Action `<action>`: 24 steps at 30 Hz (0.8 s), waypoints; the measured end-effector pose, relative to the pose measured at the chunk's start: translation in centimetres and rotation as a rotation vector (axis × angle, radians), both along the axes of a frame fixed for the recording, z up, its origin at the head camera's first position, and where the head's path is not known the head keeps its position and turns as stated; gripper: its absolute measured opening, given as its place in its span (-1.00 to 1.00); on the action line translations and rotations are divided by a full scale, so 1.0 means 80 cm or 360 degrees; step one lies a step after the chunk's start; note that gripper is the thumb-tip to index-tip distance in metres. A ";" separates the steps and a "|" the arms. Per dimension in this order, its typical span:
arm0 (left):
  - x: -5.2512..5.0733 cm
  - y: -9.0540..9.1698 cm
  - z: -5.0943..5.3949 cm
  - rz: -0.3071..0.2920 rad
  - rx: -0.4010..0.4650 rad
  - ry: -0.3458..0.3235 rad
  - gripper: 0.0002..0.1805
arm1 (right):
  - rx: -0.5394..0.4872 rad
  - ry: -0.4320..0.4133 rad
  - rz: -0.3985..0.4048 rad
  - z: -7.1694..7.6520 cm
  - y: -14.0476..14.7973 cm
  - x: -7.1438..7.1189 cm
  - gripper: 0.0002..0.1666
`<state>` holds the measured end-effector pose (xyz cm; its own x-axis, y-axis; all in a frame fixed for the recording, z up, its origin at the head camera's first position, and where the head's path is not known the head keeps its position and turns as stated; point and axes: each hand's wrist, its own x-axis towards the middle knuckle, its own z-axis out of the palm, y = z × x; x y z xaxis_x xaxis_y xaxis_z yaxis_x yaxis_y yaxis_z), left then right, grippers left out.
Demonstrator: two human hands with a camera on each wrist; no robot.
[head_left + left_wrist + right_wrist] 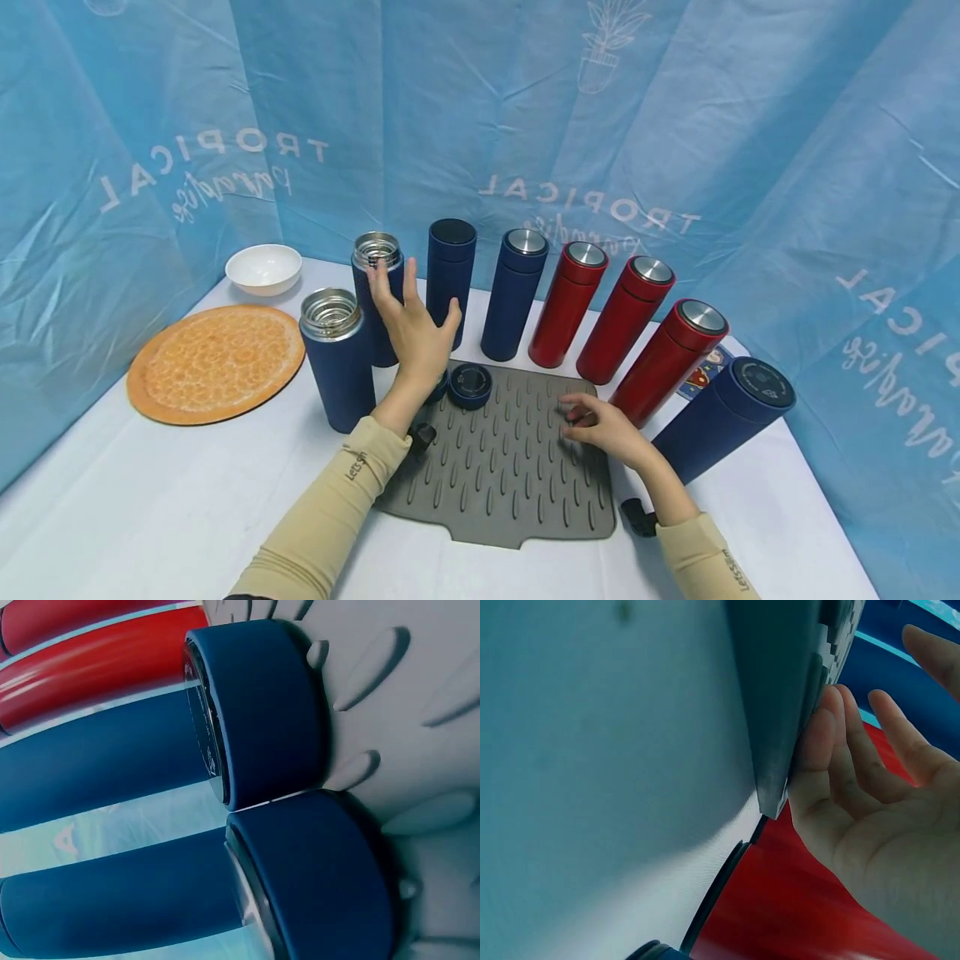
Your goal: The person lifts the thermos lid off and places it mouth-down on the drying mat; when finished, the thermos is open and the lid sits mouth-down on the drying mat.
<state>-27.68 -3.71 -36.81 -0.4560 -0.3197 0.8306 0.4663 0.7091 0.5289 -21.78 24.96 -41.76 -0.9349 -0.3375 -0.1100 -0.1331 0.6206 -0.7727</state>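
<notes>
Two lidless blue bottles stand at the left, the near one (337, 358) upright with its steel mouth bare and the far one (372, 317) behind the fingers of my left hand (420, 337). That hand is raised with its fingers spread, holding nothing. Below it, two blue lids lie side by side on the grey mat, one (470, 386) fully seen and the other partly hidden; both (262, 712) show large in the left wrist view. My right hand (611, 429) hovers over the mat's right part, fingers loosely bent and nothing between them, left of a red bottle (667, 362).
Capped blue bottles (452, 275) and red bottles (570, 304) form an arc behind the grey mat (517, 500). Another blue bottle (720, 417) is at the right, near a patterned card (705, 371). A white bowl (264, 271) and a round orange mat (217, 364) lie left.
</notes>
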 end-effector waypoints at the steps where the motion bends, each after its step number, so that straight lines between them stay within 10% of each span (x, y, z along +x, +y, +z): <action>1: 0.000 0.001 0.001 -0.0033 -0.0041 0.0032 -0.05 | -0.0005 -0.0003 0.0003 -0.002 0.001 -0.001 -0.45; 9: -0.006 0.000 0.008 -0.0351 -0.0085 -0.0152 -0.12 | -0.0016 -0.0017 0.0011 -0.005 0.004 -0.002 -0.45; 24: -0.038 -0.004 0.000 -0.0548 0.0089 -0.0693 0.13 | -0.0005 -0.0017 0.0019 -0.006 0.003 -0.002 -0.45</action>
<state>-30.71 -4.05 -36.78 -0.8393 -0.1294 0.5280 0.3960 0.5199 0.7569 -21.92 25.21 -42.28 -0.9295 -0.3490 -0.1190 -0.1321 0.6164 -0.7763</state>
